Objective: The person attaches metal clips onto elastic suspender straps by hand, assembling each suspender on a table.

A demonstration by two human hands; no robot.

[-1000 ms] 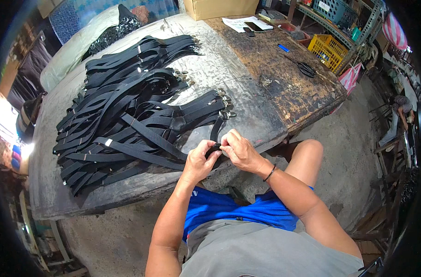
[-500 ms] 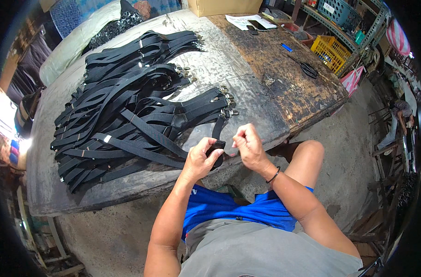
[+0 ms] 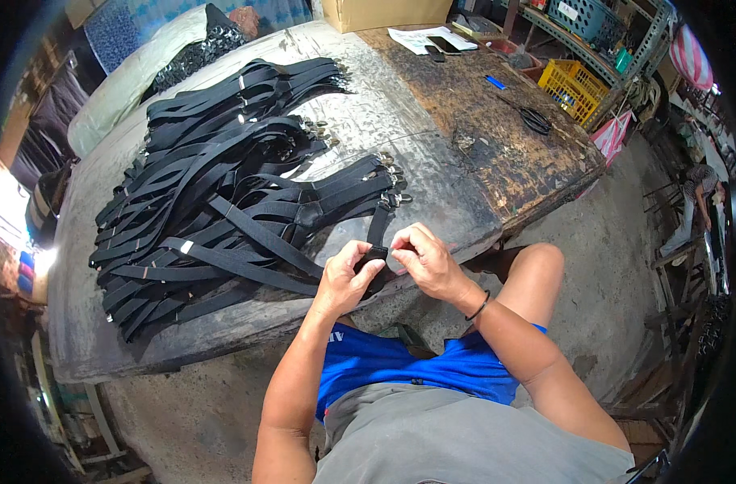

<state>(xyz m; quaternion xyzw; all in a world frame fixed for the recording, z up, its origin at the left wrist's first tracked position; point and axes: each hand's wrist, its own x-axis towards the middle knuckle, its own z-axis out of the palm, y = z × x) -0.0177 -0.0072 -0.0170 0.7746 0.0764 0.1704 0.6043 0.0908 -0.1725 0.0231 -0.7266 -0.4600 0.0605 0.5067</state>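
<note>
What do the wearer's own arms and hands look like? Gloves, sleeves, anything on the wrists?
Both the left hand and right hand are ungloved, forearms uncovered by sleeves. A thin dark band circles the right wrist; nothing shows on the left.

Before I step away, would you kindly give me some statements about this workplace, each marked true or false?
1. The left hand holds a black strap. True.
2. The right hand is gripping the scissors. False: the right hand is beside the left one, its fingers near the strap; the scissors lie on the table.
3. The smartphone lies at least partly on white paper. True.
4. A dark wristband circles the left wrist. False: the wristband is on the right wrist.
5. The yellow crate stands on the table. False: the crate is off the table.
</note>
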